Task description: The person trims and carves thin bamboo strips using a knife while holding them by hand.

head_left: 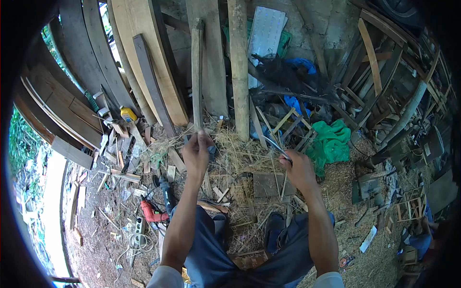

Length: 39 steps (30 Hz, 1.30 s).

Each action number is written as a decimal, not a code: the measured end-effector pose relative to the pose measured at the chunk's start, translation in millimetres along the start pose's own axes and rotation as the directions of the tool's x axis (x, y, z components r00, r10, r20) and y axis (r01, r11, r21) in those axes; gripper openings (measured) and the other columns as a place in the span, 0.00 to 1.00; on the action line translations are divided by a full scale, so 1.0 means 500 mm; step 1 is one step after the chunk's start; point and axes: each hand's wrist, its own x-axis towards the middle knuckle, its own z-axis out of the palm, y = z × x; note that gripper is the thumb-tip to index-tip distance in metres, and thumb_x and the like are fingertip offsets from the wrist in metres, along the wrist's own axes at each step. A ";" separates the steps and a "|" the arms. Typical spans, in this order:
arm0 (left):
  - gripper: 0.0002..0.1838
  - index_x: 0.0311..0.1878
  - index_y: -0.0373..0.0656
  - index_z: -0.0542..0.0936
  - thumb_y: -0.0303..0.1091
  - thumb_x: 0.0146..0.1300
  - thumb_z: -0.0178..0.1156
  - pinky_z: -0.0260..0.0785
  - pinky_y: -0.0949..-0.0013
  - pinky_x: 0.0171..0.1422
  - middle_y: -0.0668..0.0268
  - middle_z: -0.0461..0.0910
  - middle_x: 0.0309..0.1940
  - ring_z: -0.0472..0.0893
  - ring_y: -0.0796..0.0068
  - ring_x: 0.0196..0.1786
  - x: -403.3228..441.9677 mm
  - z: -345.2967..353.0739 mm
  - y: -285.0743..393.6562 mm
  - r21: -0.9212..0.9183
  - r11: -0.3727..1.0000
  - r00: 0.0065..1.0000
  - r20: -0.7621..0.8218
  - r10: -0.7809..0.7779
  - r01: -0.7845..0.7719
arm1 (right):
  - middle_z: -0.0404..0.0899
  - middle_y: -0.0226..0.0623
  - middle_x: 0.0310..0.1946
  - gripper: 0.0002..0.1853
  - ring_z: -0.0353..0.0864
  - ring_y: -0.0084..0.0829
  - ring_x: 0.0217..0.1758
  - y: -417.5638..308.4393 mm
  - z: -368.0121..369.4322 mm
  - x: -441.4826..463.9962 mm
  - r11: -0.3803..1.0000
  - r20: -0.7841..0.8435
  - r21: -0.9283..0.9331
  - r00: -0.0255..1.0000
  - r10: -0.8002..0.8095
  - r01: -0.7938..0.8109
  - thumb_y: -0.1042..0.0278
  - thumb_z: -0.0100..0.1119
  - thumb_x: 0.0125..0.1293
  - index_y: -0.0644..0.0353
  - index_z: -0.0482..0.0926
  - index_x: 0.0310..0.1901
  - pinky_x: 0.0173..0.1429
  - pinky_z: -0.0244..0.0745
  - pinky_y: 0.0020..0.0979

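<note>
My left hand (196, 156) is closed around the lower end of a long wooden stick (197, 77), which points away from me with its darker, blunt tip at the far end. My right hand (300, 168) grips a knife (273, 144); its thin, pale blade points forward and to the left, and its handle is mostly hidden in my fingers. The blade is apart from the stick. Both hands are in front of my knees, above a floor strewn with wood shavings (230, 153).
A red power drill (152, 212), an angle grinder (167, 194) and a power strip (139, 230) lie at left. Planks (144, 62) and a bamboo pole (238, 67) lean ahead. Green cloth (331, 139) lies at right, near stacked wood (379, 67). A yellow bottle (127, 114) stands among offcuts.
</note>
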 end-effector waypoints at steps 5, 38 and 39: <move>0.07 0.35 0.34 0.78 0.28 0.62 0.56 0.71 0.62 0.38 0.52 0.81 0.33 0.81 0.54 0.34 -0.020 0.030 0.025 0.155 0.803 0.811 0.240 0.534 -0.575 | 0.81 0.42 0.35 0.05 0.80 0.48 0.37 -0.017 0.002 0.007 0.998 0.073 -0.013 0.996 -0.059 0.060 0.73 0.57 0.60 0.61 0.77 0.37 0.38 0.73 0.44; 0.11 0.44 0.38 0.77 0.37 0.69 0.54 0.49 0.81 0.23 0.75 0.68 0.24 0.60 0.89 0.22 -0.117 0.046 0.054 -0.212 0.583 0.414 0.879 -0.237 0.784 | 0.74 0.29 0.21 0.11 0.62 0.12 0.16 -0.041 -0.030 0.028 0.394 0.593 0.727 0.803 0.054 -0.563 0.68 0.58 0.65 0.65 0.78 0.45 0.17 0.50 0.16; 0.11 0.44 0.38 0.78 0.36 0.68 0.54 0.52 0.82 0.25 0.74 0.69 0.25 0.63 0.89 0.24 -0.122 0.048 0.054 -0.205 0.648 0.455 0.856 -0.244 0.733 | 0.74 0.29 0.21 0.11 0.62 0.12 0.16 -0.039 -0.029 0.028 0.394 0.592 0.727 0.804 0.056 -0.562 0.68 0.58 0.65 0.65 0.78 0.45 0.17 0.50 0.16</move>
